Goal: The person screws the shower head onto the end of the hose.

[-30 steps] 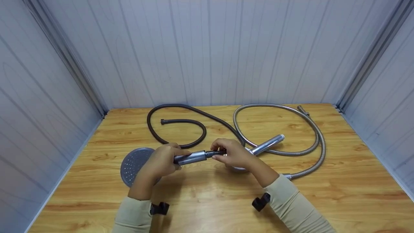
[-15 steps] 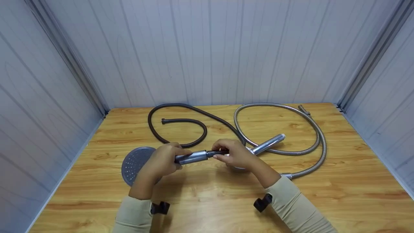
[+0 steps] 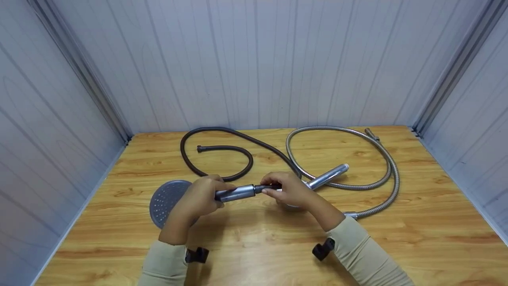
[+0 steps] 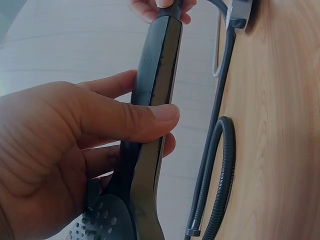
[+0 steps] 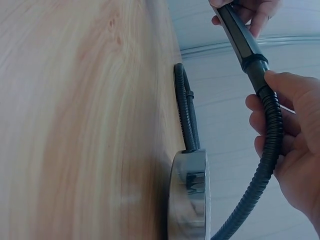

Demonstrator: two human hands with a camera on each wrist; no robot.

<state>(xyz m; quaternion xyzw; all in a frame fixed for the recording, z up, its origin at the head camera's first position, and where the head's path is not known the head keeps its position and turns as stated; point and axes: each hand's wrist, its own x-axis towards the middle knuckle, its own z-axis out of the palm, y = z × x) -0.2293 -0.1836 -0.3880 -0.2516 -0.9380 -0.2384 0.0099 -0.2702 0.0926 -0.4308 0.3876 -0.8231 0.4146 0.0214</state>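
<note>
My left hand grips the dark handle of a shower head, thumb across its flat face. The round nozzle plate of that shower head shows at the left, partly behind the wrist. My right hand pinches the end fitting of a black shower hose between thumb and fingers. That fitting meets the handle's end, in line with it. From the right hand the hose bends down and runs back over the table in a loop to its free end nut.
A second, chrome shower head lies on the wooden table behind the right hand, its disc partly hidden. A silver metal hose loops around at the right. Pale panels enclose the back and sides.
Both hands stay nearly in place, still holding the shower head and the hose end together. The right fingers shift slightly to the right along the fitting.
</note>
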